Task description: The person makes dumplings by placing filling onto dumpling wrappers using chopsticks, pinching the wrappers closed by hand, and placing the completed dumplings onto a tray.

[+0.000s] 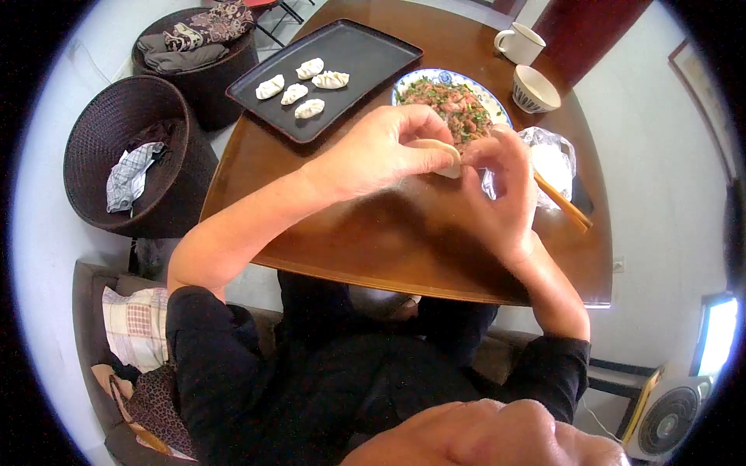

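Note:
Between my two hands, above the wooden table, is a pale dumpling (446,161), partly hidden by my fingers. My left hand (388,151) is closed around it with the thumb on the near side. The fingertips of my right hand (501,182) pinch at its right end, thumb and forefinger forming a ring. Just beyond my hands stands a blue-rimmed plate (444,77) heaped with meat filling (458,105) flecked with green. Several folded dumplings (331,80) lie spaced apart on a black tray (365,50) to the far left.
Right of my right hand are a clear plastic bag (553,159) with something white in it and wooden chopsticks (563,203). A white mug (521,44) and a patterned bowl (536,89) stand at the far right. Wicker baskets (81,159) flank the table (350,252) on the left.

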`<state>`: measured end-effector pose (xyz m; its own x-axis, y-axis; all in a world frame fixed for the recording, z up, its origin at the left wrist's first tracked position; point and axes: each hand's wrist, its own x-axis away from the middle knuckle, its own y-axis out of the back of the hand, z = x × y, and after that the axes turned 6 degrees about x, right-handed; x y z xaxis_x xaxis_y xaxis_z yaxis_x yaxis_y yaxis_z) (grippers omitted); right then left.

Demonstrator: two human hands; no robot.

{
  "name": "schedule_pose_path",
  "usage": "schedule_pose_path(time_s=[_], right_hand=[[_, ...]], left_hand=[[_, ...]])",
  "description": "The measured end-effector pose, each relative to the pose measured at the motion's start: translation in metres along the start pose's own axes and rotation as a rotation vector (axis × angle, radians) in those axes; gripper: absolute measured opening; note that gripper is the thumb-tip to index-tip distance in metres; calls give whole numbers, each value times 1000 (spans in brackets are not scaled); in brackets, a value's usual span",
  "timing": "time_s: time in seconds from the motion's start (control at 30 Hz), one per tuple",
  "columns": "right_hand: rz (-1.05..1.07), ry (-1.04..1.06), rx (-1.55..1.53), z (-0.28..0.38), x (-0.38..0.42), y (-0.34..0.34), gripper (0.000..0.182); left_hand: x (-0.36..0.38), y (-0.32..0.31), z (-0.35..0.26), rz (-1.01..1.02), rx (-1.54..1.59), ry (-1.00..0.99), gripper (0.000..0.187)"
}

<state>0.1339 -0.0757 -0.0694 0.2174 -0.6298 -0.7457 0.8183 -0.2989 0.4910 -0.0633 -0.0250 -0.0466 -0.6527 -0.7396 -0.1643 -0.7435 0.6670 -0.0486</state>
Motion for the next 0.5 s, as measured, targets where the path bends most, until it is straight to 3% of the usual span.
schedule_pose_path(time_s=[0.2, 0.27, 0.37, 0.5], right_hand=[[3, 61, 47, 1, 2, -2, 62], [-10, 101, 5, 0, 3, -4, 63], [1, 37, -13, 1, 1, -2, 64], [-34, -24, -64, 4, 1, -3, 64]], left_hand=[[0, -1, 7, -48, 23, -53, 12], [4, -6, 3, -123, -331, -232, 11], [8, -10, -2, -175, -513, -364, 11], [9, -10, -4, -126, -407, -265, 13]])
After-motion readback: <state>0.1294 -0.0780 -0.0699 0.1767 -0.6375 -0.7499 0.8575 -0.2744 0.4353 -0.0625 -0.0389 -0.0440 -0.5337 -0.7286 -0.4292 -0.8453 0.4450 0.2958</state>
